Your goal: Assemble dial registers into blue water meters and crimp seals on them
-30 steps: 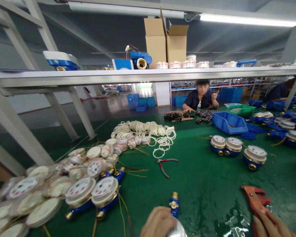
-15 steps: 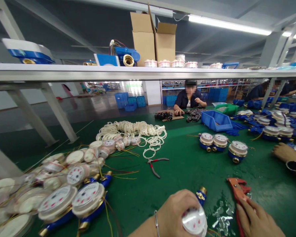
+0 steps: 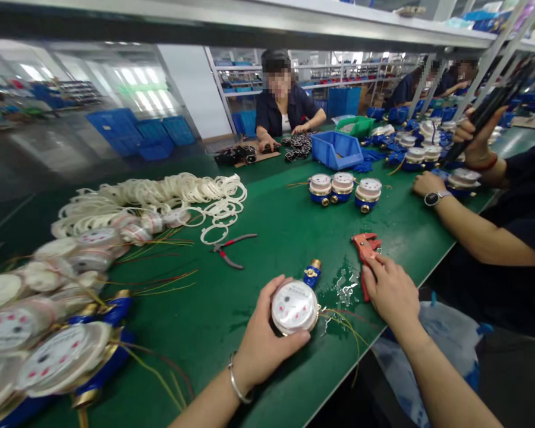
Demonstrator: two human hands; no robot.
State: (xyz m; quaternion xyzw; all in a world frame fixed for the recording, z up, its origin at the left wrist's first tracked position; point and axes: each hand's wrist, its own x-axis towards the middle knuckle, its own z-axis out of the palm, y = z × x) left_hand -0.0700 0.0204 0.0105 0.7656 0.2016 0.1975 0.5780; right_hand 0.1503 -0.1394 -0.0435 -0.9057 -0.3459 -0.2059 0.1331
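Observation:
My left hand curves round a water meter near the table's front edge, thumb on the near side and fingers on the left. The meter has a round, clear-topped white dial with red marks, a blue body and a brass threaded end pointing away. Yellow and reddish wires trail from its right side over the table edge. To its right, my right hand is closed over the handle of a red wire stripper lying on the green table; the fingertips are partly hidden.
Several meters with wires fill the left side, below a heap of white rings. Red-handled pliers lie mid-table. Clear scraps lie by the stripper. Three meters stand beyond. A co-worker's watch-wearing arm rests at right.
The view has turned right and down. The meter in my left hand now shows its full dial and trailing wires. My right hand stays on the red stripper. A co-worker's dark handheld object has come into view.

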